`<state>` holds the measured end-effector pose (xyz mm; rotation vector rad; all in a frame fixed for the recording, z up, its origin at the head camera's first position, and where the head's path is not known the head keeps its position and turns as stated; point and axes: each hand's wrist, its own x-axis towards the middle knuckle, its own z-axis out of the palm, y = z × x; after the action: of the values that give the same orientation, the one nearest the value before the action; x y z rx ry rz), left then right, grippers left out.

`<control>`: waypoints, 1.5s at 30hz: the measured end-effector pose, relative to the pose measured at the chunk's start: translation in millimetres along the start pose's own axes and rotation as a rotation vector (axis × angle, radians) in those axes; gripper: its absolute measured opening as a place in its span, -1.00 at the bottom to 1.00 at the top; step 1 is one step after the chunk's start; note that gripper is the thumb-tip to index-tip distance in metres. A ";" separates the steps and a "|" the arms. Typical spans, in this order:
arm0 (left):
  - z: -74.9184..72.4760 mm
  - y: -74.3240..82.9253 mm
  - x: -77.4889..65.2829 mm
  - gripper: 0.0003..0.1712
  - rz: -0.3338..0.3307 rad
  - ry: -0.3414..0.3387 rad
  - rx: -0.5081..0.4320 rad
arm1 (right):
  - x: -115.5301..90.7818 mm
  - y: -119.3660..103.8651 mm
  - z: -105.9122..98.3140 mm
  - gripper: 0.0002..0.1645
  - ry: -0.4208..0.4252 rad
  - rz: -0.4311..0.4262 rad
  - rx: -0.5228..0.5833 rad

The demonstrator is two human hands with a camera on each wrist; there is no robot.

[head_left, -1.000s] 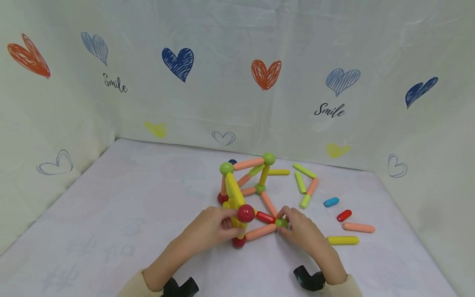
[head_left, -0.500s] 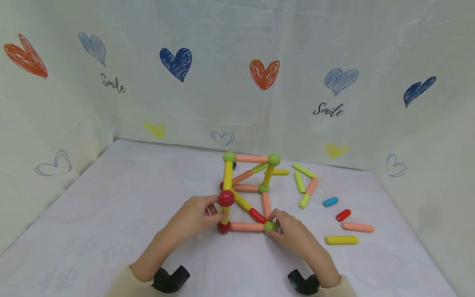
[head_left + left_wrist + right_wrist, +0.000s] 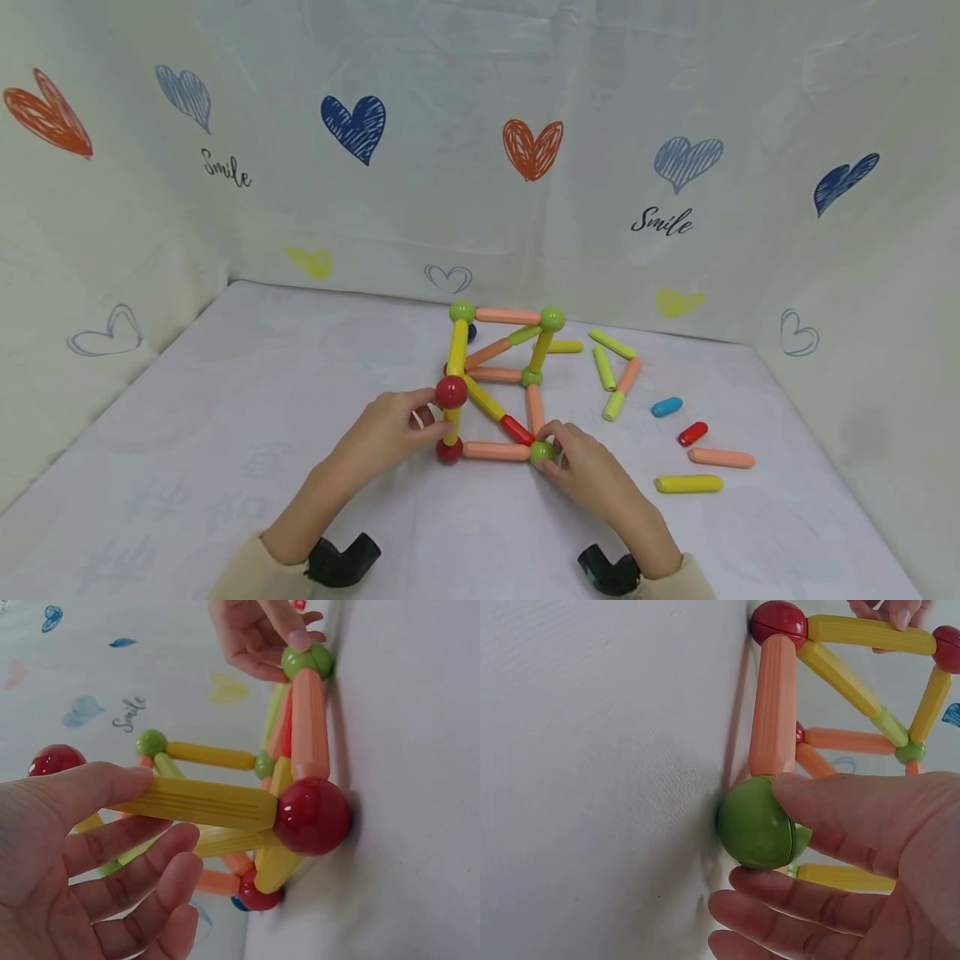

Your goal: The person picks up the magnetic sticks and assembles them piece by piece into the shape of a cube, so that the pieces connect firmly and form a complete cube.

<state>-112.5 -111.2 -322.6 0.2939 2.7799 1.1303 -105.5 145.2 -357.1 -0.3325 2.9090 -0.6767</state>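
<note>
A frame of magnetic rods and balls stands on the white tabletop. Its near left upright is a yellow rod (image 3: 210,801), with a red ball (image 3: 452,392) on top and another red ball (image 3: 313,816) at its foot. Thumb and fingers of my left hand (image 3: 393,429) pinch that rod just below the upper ball. My right hand (image 3: 588,465) pinches the green ball (image 3: 757,823) at the near right bottom corner. Between the two bottom balls runs a salmon rod (image 3: 495,451). A red rod (image 3: 516,430) and a yellow rod (image 3: 483,397) form a diagonal across the base.
Right of the frame lie several loose rods, among them a blue rod (image 3: 667,407), a short red rod (image 3: 693,433), a salmon rod (image 3: 722,457) and a yellow rod (image 3: 688,484). Behind them are lime rods (image 3: 604,368). A dark blue ball (image 3: 472,332) sits behind the frame.
The frame has turned and slid left, so its front salmon rod now lies nearly straight across. Both hands have moved left with it, keeping their holds. The loose rods stayed put.
</note>
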 end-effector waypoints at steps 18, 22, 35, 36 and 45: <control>-19.7 8.0 -7.8 -0.45 0.276 0.073 -0.118 | -14.7 67.2 -62.9 -0.66 -0.088 0.070 0.069; -13.2 8.1 -6.0 -0.48 0.278 0.077 -0.102 | -21.6 98.5 -73.7 -0.72 -0.129 0.114 0.092; -7.5 6.9 -4.4 -0.53 0.264 0.127 -0.108 | -34.1 160.0 -82.4 -0.74 -0.230 0.238 0.120; -7.3 6.8 -4.4 -0.53 0.259 0.124 -0.116 | -33.7 160.5 -81.5 -0.74 -0.226 0.256 0.106; -6.5 7.9 -3.6 -0.57 0.213 0.103 -0.151 | -31.4 157.1 -78.8 -0.69 -0.212 0.312 0.091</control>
<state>-109.2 -110.9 -312.3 0.5397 2.7819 1.4340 -118.1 323.3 -355.0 0.0583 2.6367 -0.6733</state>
